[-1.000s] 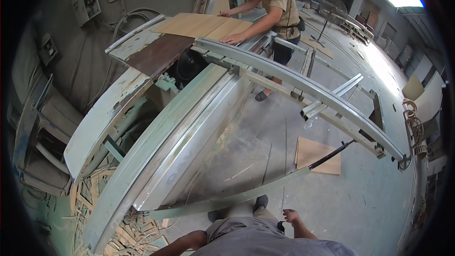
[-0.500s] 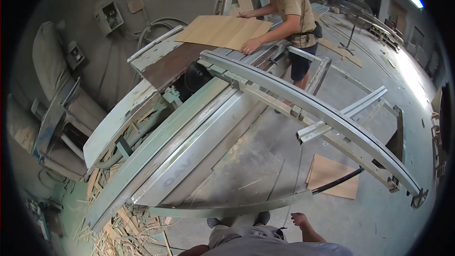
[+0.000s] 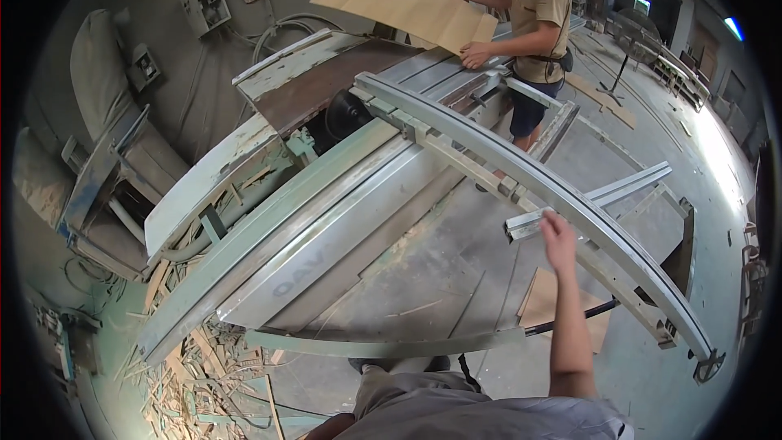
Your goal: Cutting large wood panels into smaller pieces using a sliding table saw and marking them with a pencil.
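My right hand (image 3: 557, 243) reaches forward, its fingers stretched out with nothing visible in them. It overlaps the end of a short metal crossbar (image 3: 525, 225), close to the long aluminium fence rail (image 3: 497, 151) of a sliding table saw; whether it touches either I cannot tell. My left hand is out of view; only a bit of that arm shows at the lower edge. Across the saw, a co-worker holds a wide wooden panel (image 3: 403, 6) with both hands, tilted and lifted above the saw table (image 3: 342, 85).
The long sliding carriage (image 3: 285, 228) runs from the saw blade (image 3: 346, 116) toward the lower left. A curved-looking metal bar (image 3: 391, 348) crosses just before my legs. Wood offcuts (image 3: 204, 383) heap at lower left. Flat boards (image 3: 562, 305) lie on the floor under my right arm.
My right hand has moved from beside my body up and forward to the crossbar. The co-worker has raised the panel off the saw table. My view has shifted slightly.
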A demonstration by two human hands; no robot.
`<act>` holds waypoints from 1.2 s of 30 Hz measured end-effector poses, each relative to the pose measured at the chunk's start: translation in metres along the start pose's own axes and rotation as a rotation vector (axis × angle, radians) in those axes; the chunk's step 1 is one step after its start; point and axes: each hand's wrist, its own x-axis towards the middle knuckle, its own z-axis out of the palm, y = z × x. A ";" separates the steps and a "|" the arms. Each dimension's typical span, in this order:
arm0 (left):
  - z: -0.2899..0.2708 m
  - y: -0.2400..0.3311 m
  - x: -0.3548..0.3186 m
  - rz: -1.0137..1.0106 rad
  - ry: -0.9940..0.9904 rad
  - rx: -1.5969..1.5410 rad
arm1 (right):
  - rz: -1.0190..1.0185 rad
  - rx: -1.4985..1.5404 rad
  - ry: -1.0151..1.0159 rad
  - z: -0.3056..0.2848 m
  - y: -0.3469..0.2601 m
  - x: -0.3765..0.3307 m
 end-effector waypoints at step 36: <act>-0.008 0.063 0.020 0.206 0.007 0.160 | 0.086 -1.073 0.025 -0.063 0.077 0.057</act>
